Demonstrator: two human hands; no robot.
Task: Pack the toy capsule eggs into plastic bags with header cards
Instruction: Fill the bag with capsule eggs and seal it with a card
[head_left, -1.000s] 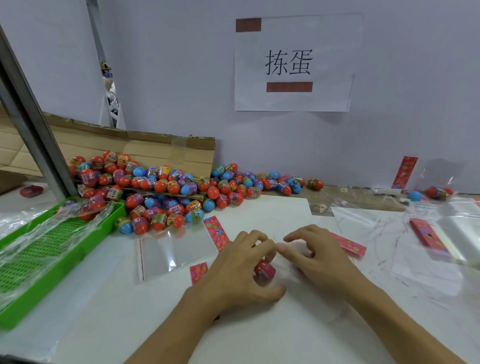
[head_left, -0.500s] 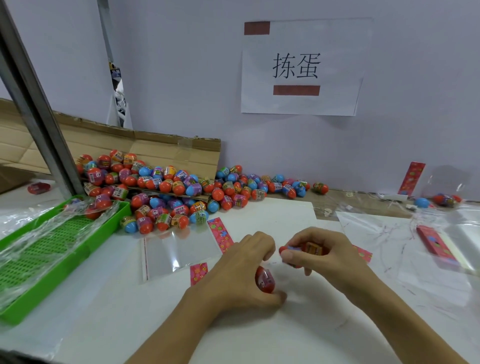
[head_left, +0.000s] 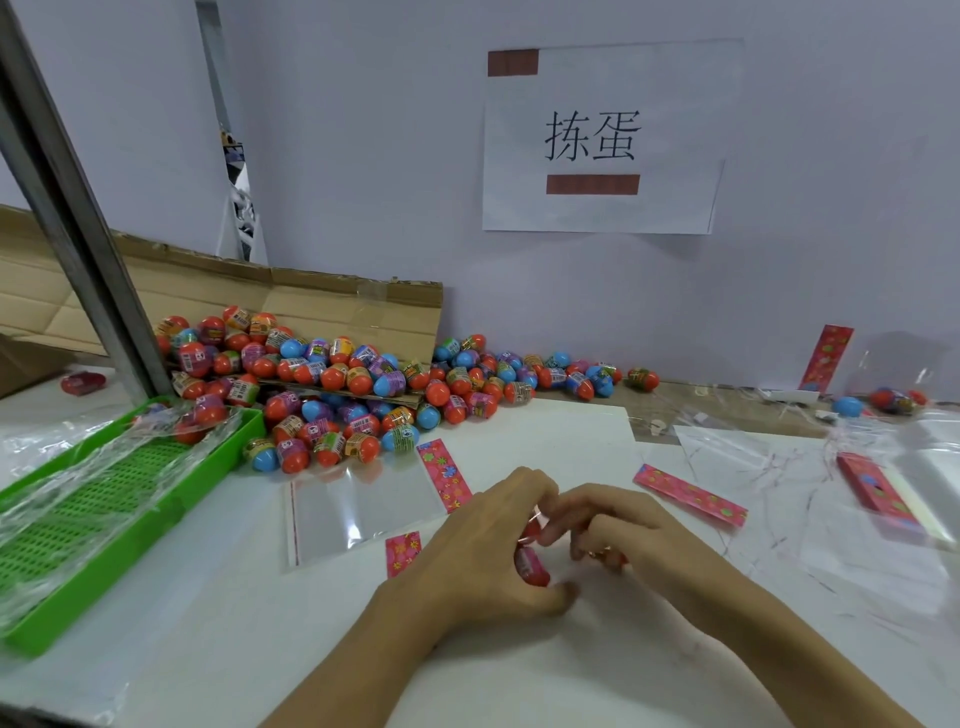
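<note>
Centrally, the left hand (head_left: 483, 545) is gripping a red plastic capsule egg (head_left: 531, 567); the right hand (head_left: 618, 535) is curling over something orange, mostly hidden. Beside them an empty clear plastic bag (head_left: 358, 506) is lying before the heaped red-and-blue capsule eggs (head_left: 332, 389) on the white surface (head_left: 519, 675).

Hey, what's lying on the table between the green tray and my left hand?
In the head view, an empty clear plastic bag with a pink flowered header card lies flat between the green tray and your left hand; a second card pokes out beside the hand.

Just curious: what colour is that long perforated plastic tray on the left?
Bright green; the long perforated plastic tray shows best, partly under clear film, in the head view.
</note>
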